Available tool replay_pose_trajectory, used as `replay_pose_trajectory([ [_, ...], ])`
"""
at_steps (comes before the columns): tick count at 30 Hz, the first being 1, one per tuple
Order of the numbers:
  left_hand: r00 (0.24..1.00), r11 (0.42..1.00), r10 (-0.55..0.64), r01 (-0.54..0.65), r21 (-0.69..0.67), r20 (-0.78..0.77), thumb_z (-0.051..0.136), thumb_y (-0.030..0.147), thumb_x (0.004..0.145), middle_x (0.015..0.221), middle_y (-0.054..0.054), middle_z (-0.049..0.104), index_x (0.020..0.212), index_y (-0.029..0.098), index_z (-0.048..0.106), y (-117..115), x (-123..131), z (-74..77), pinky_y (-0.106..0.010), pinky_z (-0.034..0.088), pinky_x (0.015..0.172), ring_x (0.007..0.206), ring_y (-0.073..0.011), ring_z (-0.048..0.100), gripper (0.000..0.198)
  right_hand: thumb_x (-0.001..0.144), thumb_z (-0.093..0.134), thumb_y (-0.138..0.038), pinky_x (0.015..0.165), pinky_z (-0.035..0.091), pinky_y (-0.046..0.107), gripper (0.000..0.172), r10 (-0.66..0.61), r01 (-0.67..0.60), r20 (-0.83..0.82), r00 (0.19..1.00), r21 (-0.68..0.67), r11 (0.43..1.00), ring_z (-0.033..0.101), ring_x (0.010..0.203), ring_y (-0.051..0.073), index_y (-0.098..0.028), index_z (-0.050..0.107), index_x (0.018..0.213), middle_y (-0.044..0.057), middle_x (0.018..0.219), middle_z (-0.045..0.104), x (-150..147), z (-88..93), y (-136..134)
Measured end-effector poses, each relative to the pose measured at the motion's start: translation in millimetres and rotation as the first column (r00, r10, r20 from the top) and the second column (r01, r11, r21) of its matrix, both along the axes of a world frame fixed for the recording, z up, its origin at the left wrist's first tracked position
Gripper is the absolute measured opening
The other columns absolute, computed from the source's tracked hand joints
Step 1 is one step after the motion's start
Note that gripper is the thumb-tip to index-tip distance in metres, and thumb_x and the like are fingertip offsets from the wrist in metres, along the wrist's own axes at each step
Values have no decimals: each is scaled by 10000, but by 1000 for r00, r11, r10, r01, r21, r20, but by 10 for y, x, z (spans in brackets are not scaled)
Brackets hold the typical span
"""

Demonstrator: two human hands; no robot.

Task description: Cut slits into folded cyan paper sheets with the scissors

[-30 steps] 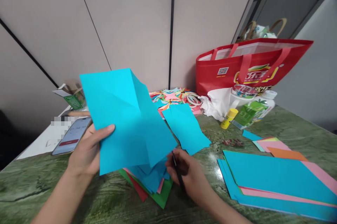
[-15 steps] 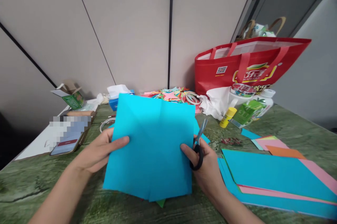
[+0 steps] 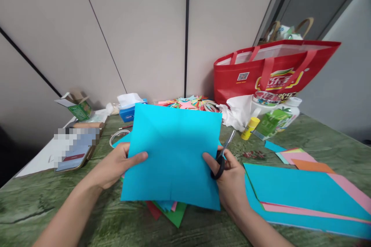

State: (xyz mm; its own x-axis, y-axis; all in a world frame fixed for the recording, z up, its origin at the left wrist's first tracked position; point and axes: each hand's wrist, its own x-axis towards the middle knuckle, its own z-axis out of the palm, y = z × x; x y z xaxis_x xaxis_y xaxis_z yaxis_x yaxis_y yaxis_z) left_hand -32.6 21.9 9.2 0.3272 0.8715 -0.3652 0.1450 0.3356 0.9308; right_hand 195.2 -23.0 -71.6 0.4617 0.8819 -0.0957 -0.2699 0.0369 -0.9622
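Note:
Between my two hands a blue sheet of paper [image 3: 174, 150] is held up, with faint creases and a short slit or crease at the middle of its lower edge. My left hand [image 3: 118, 164] pinches its left side, thumb in front and fingers behind. On the right side, my right hand [image 3: 227, 173] grips the sheet with the thumb in front. That same hand also carries scissors [image 3: 222, 158] with black handles, blades pointing up. Behind and below the sheet, green paper [image 3: 177, 215] and red paper [image 3: 153, 209] stick out, partly hidden.
Coloured paper sheets [image 3: 290, 187] lie stacked at right, with small paper pieces [image 3: 301, 157] beyond. A yellow glue stick [image 3: 250, 128], crumpled tissue [image 3: 239, 111] and red bag [image 3: 243, 88] stand behind. At left are a phone [image 3: 78, 152], tissue box [image 3: 127, 114] and green box [image 3: 82, 111].
The blue sheet has shifted slightly right, and its lower edge has risen and flattened, uncovering more coloured paper below. Both hands have moved a little right with it; the scissors stay in my right hand.

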Motion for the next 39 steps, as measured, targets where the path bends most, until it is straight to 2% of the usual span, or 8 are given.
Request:
replay_pose_trajectory([
  [7, 965, 964, 262, -262, 37, -1, 719, 361, 547, 868, -77, 715, 862, 188, 663, 17, 72, -22, -446, 541, 686, 812, -323, 646, 364, 639, 691, -284, 694, 426, 265, 379, -178, 152, 108, 978, 215, 965, 550, 773, 146, -205, 535, 975, 10, 820, 580, 42, 32, 33],
  [10, 955, 953, 292, -295, 68, 46, 714, 366, 556, 886, -86, 712, 912, 187, 647, 25, 72, -60, -438, 547, 664, 799, -320, 649, 404, 678, 663, -304, 594, 441, 268, 322, 284, -292, 67, 957, 243, 925, 560, 630, 137, -204, 530, 954, -1, 707, 587, -26, 60, -44],
  [12, 947, 946, 308, -315, 76, 86, 705, 362, 574, 928, -89, 701, 970, 187, 623, 9, 88, -74, -433, 549, 655, 803, -315, 648, 441, 674, 663, -344, 596, 450, 292, 356, 666, -643, -21, 745, 243, 727, 579, 644, 160, -191, 516, 959, 22, 721, 609, -98, 52, -109],
  [14, 933, 930, 345, -355, 95, 104, 703, 364, 578, 956, -98, 692, 1014, 175, 604, -23, 119, -68, -426, 551, 653, 814, -316, 644, 485, 657, 674, -368, 613, 445, 297, 376, 815, -785, -49, 577, 242, 570, 580, 660, 166, -176, 517, 940, 40, 746, 617, -162, 31, -160],
  [16, 923, 917, 367, -380, 122, 117, 699, 374, 581, 979, -109, 683, 1026, 160, 598, -61, 157, -51, -421, 552, 658, 836, -321, 636, 504, 674, 663, -357, 631, 435, 284, 316, 849, -827, -27, 528, 210, 521, 572, 677, 159, -157, 540, 885, 44, 757, 607, -196, 18, -187],
  [24, 944, 933, 307, -324, 160, 121, 654, 359, 641, 1078, -96, 642, 1059, 196, 572, -130, 235, -123, -424, 552, 664, 885, -317, 620, 456, 724, 623, -299, 618, 469, 283, 224, 820, -800, -23, 571, 207, 563, 582, 638, 153, -140, 566, 872, 35, 737, 607, -163, 98, -149],
  [30, 910, 902, 382, -405, 150, 160, 668, 350, 631, 1038, -104, 660, 1016, 169, 591, -158, 285, -116, -418, 555, 664, 857, -309, 631, 432, 732, 624, -269, 615, 483, 273, 178, 828, -809, -22, 560, 203, 552, 591, 627, 147, -152, 594, 863, 18, 717, 609, -146, 82, -147],
  [39, 948, 924, 315, -316, 213, 42, 649, 365, 646, 1017, -87, 671, 949, 178, 615, -219, 311, -174, -415, 558, 636, 821, -306, 641, 357, 612, 700, -393, 721, 503, 351, 370, 791, -755, -49, 609, 268, 598, 646, 739, 225, -178, 601, 897, 63, 872, 676, -140, 51, -102],
])
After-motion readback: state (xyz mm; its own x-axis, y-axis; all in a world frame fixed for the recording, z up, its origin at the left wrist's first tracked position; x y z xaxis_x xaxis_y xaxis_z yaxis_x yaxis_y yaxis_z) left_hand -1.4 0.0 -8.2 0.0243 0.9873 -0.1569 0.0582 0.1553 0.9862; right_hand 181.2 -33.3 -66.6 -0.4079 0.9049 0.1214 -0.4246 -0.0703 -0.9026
